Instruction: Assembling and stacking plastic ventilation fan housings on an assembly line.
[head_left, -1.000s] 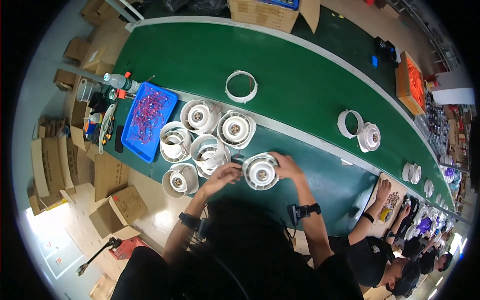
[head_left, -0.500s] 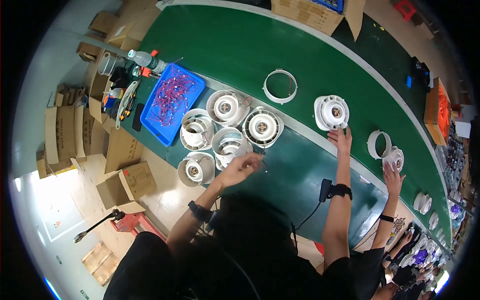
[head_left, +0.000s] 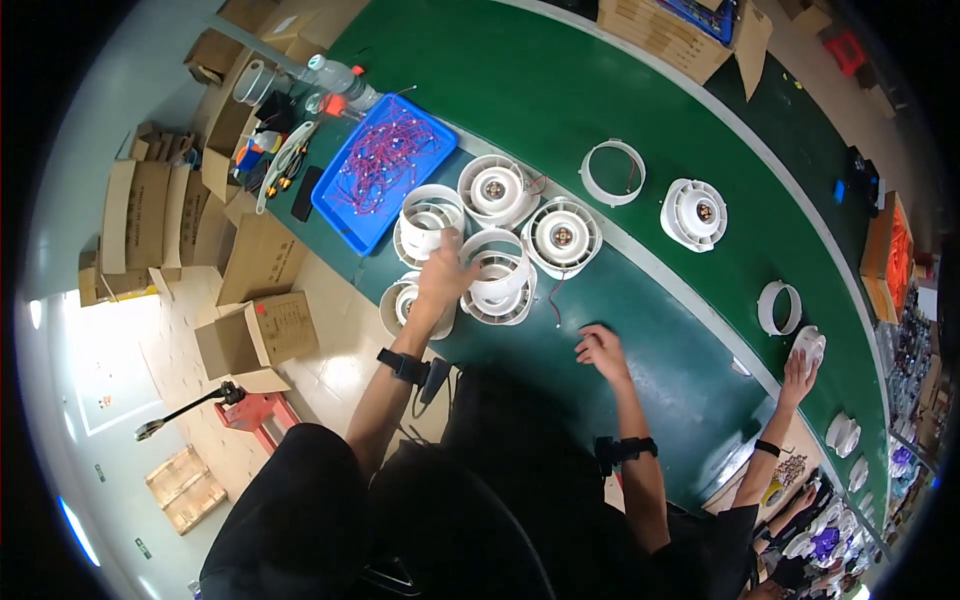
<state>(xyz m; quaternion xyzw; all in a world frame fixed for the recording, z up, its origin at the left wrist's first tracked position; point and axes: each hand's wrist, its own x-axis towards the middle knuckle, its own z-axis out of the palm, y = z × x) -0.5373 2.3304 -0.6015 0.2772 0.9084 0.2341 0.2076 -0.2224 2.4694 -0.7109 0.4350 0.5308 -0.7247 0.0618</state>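
Observation:
My left hand (head_left: 443, 278) reaches over a cluster of white round fan housings, thumb and fingers apart. Its fingertips are at the lower edge of a white ring (head_left: 432, 193) tilted on one housing; whether they touch it is unclear. Beside the thumb, another white ring (head_left: 497, 243) rests on a fan housing (head_left: 497, 306). My right hand (head_left: 603, 352) hovers over the near green bench, fingers loosely bent, holding nothing visible. Closest to it is a fan housing (head_left: 562, 236) with a thin dark red wire (head_left: 556, 305) trailing down. Another housing (head_left: 495, 189) sits behind the cluster.
A blue tray (head_left: 322, 196) of red wires lies at the left, near a plastic bottle (head_left: 335, 78). Across a pale strip, the green belt (head_left: 500, 80) carries a loose ring (head_left: 613, 173) and a fan housing (head_left: 694, 215). A co-worker's hand (head_left: 798, 378) touches another housing at right.
The view has shifted. My right hand has left the fan housing on the belt and come back over the near bench. My left hand has moved farther forward, to the tilted ring.

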